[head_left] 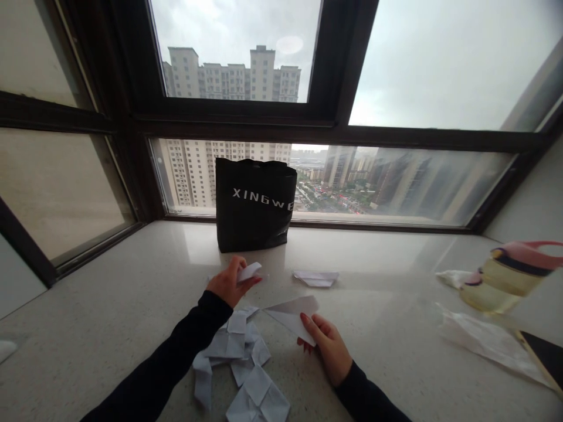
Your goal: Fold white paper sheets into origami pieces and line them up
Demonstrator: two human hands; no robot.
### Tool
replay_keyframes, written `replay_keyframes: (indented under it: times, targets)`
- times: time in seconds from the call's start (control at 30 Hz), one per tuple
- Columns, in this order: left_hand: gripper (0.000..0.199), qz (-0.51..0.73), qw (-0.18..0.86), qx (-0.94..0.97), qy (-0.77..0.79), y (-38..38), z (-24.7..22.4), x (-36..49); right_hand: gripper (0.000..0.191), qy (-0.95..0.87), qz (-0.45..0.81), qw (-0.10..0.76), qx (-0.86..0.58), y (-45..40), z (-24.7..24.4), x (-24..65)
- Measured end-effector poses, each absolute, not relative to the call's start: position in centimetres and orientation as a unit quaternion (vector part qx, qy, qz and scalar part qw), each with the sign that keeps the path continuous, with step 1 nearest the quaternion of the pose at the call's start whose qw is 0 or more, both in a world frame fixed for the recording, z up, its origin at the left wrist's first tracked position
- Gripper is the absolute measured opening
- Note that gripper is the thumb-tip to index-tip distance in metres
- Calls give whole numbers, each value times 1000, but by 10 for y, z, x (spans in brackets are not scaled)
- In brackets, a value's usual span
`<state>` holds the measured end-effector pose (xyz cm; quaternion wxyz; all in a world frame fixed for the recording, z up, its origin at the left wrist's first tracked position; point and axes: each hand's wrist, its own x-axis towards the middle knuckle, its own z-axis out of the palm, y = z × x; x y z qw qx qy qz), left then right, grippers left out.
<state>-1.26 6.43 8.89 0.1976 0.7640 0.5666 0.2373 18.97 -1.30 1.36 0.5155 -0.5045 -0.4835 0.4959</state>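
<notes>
My left hand (229,281) pinches a small folded white paper piece (249,271) above the counter, close in front of the black bag. Between the thumb and fingers of my right hand (328,343) is a larger folded sheet of paper (294,316), its narrow tip pointing left. Several folded paper squares (258,392) lie in a loose pile below my hands, partly overlapping. Beyond my right hand, a flat folded paper strip (315,278) rests on the counter by itself.
A black bag (255,205) with white letters stands upright against the window. To the right are a bottle (501,281) with a pink lid, a crumpled clear plastic wrapper (488,340) and a dark flat device (543,351). All rest on the pale speckled counter (387,287).
</notes>
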Motion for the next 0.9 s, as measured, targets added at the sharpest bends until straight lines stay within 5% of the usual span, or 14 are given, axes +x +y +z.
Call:
replay_keyframes:
  times: [0.07, 0.13, 0.3, 0.47, 0.7, 0.9]
  targets:
    - [44, 307, 394, 673, 546, 48, 73, -19, 37, -489, 491, 519, -500, -14, 15, 189]
    - [49, 309, 457, 637, 539, 33, 53, -21, 36, -499, 479, 523, -498, -16, 16, 189]
    - [72, 400, 515, 589, 479, 12, 18, -18, 29, -519, 450, 536, -491, -22, 23, 187]
    - [42, 433, 570, 541, 441, 6, 13, -11, 25, -526, 437, 549, -481, -25, 28, 185]
    - [46, 374, 706, 464, 383, 3, 17, -9, 19, -561, 334, 551, -519, -35, 26, 184]
    - [57, 321, 708, 474, 414, -3, 16, -4, 13, -686, 171, 503, -497, -48, 31, 174]
